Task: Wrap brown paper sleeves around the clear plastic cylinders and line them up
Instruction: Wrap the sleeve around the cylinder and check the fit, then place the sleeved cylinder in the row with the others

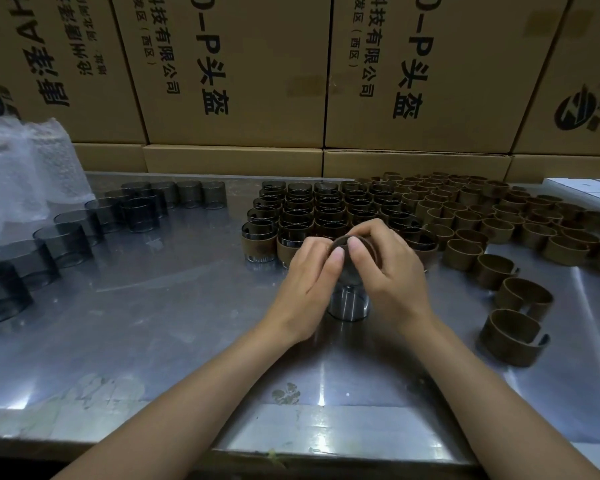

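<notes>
Already we have a good block of finished pieces: the sleeved cylinders (302,216) stand in tidy rows at the middle of the steel table (174,341), just beyond our hands. By our reckoning the job is somewhere around its middle, since plenty remains on both sides. To the left a curving line of bare cylinders (66,233) waits unwrapped, beside some crumpled bubble wrap (25,168), and to the right a large loose spread of empty paper sleeves (499,220) runs toward the near edge. The piece in hand is a clear cylinder (349,301) standing upright on the table between our wrists; its lower wall is smoky grey and glossy, catching bright reflections. Our left hand (309,271) and right hand (392,268) both curl their fingers around its upper part, thumbs meeting at the top, where the dark rim of a brown sleeve (342,240) shows. Whether that sleeve is fully closed around the cylinder we cannot tell, as our fingers cover it. Stacked cardboard boxes (239,71) wall off the back.
</notes>
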The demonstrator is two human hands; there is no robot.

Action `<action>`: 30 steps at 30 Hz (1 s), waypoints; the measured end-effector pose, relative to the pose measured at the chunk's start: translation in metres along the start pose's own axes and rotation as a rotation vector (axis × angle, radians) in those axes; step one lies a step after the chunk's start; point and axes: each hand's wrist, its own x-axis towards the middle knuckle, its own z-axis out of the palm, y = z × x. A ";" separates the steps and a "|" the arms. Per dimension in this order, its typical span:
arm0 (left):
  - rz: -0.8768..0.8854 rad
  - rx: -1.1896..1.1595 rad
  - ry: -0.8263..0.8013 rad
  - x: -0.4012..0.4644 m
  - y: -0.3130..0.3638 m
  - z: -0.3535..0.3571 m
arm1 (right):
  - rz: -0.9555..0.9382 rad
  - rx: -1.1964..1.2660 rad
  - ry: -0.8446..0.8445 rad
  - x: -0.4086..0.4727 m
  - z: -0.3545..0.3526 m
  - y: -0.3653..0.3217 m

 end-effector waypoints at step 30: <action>-0.268 0.003 -0.329 -0.001 -0.005 -0.010 | 0.680 0.415 -0.709 0.008 -0.005 0.032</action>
